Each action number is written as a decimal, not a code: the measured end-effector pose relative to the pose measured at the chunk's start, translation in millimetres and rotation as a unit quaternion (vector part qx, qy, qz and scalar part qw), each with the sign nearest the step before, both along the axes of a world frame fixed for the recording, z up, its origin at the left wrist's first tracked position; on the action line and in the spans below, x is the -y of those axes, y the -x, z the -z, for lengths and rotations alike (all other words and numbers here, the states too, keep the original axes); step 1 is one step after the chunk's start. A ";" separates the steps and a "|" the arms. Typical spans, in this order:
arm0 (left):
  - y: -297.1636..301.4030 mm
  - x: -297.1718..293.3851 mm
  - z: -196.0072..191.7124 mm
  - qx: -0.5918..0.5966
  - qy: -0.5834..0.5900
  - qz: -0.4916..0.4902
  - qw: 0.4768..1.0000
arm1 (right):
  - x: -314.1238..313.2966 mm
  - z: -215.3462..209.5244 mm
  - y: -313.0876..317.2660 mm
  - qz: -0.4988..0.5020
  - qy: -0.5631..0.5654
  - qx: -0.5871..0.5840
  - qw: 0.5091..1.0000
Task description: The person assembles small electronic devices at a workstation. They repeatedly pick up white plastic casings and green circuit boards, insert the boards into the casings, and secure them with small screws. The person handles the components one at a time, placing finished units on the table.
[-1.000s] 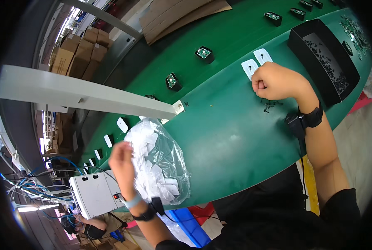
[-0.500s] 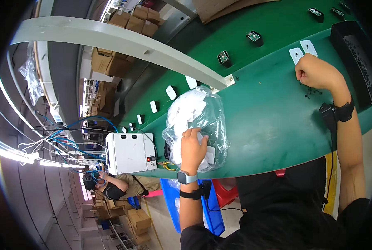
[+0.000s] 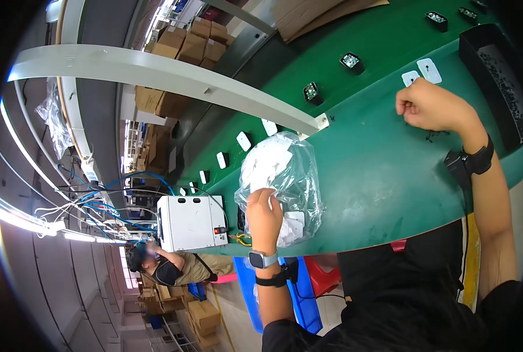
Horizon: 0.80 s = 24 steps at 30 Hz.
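Observation:
My left hand (image 3: pixel 264 222) is at the opening of a clear plastic bag (image 3: pixel 308 176) filled with white plates (image 3: pixel 267 164). Its fingers curl downward, and whatever they grip is hidden. A watch (image 3: pixel 262 259) and a black strap circle that wrist. Farther right, my right hand (image 3: pixel 431 107) is closed just above the green table, its fingertips bent under; anything in them is too small to make out. Tiny black parts (image 3: pixel 436 135) lie scattered below it. Just beyond its knuckles lie two white rounded plates (image 3: pixel 429 71), each with a small black piece on it; the hand partly covers the nearer one.
A black tray (image 3: pixel 478 64) of small black parts stands at the far right. Several black housings with circuit boards (image 3: pixel 351 62) and white-topped units (image 3: pixel 244 141) line the green belt. A metal post (image 3: pixel 214 91) crosses above; a white machine (image 3: pixel 191 222) and a person (image 3: pixel 173 267) are left.
My right hand has moved slightly left and down, uncovering more of the farther plate. The left hand's fingers have curled more at the bag. The whole view has shifted slightly.

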<state>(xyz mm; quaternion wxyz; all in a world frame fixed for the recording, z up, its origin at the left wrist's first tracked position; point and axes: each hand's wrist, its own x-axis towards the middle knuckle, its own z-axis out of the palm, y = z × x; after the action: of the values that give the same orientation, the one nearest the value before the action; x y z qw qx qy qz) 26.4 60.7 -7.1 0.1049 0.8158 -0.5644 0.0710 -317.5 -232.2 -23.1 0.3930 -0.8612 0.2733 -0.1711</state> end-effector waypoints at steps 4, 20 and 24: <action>52.1 25.5 -10.4 -0.094 0.209 0.089 0.969 | -17.6 -3.3 -17.9 -0.077 -0.079 0.169 0.979; 168.9 149.4 39.5 -0.608 0.314 0.132 0.717 | -31.4 16.3 -41.2 0.026 0.141 0.353 0.925; 169.4 146.8 46.6 -0.617 0.290 0.135 0.719 | -33.3 24.1 -47.2 0.015 0.182 0.350 0.919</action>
<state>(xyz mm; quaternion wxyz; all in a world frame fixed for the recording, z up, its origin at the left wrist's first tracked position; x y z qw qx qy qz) -142.9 -86.1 -53.7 0.6696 0.5242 -0.4307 -0.3023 -270.3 -199.0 -47.2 0.2977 -0.7987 0.0959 -0.5141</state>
